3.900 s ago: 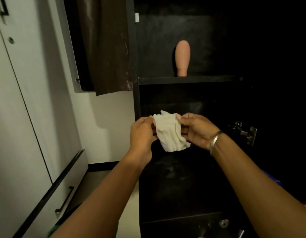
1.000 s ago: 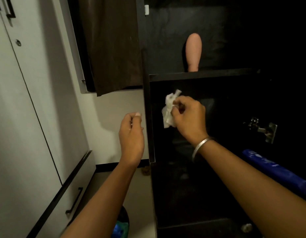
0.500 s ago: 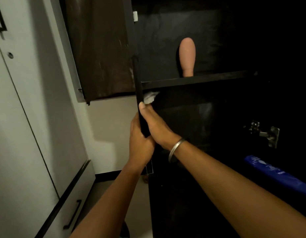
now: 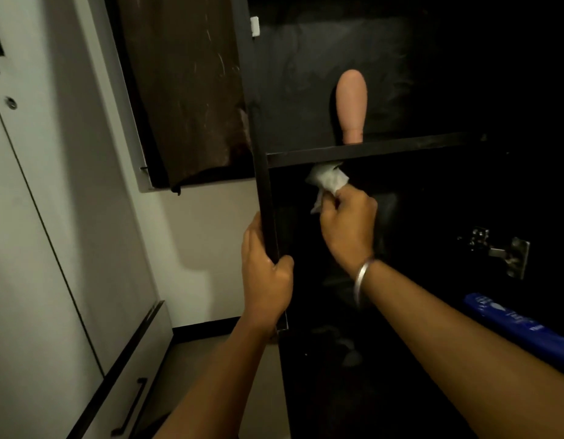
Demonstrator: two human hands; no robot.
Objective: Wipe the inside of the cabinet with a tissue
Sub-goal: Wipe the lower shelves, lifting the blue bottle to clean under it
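Note:
A dark open cabinet (image 4: 265,198) fills the right of the head view, with a shelf board (image 4: 369,150) across it. My right hand (image 4: 347,226) is inside the lower compartment, shut on a crumpled white tissue (image 4: 326,180). The tissue touches the underside of the shelf near the left corner. My left hand (image 4: 266,277) grips the cabinet's left side panel from outside, thumb wrapped around its front edge. A metal bangle sits on my right wrist.
A peach rounded object (image 4: 351,106) stands on the shelf above. A metal hinge (image 4: 499,250) is on the right inner wall, with a blue tube (image 4: 521,327) below it. A brown curtain (image 4: 185,90) hangs left of the cabinet. Grey wardrobe doors (image 4: 52,217) line the left.
My right hand has moved with the tissue from the left panel's edge rightward, under the shelf. My left hand stays on the panel, now gripping lower down.

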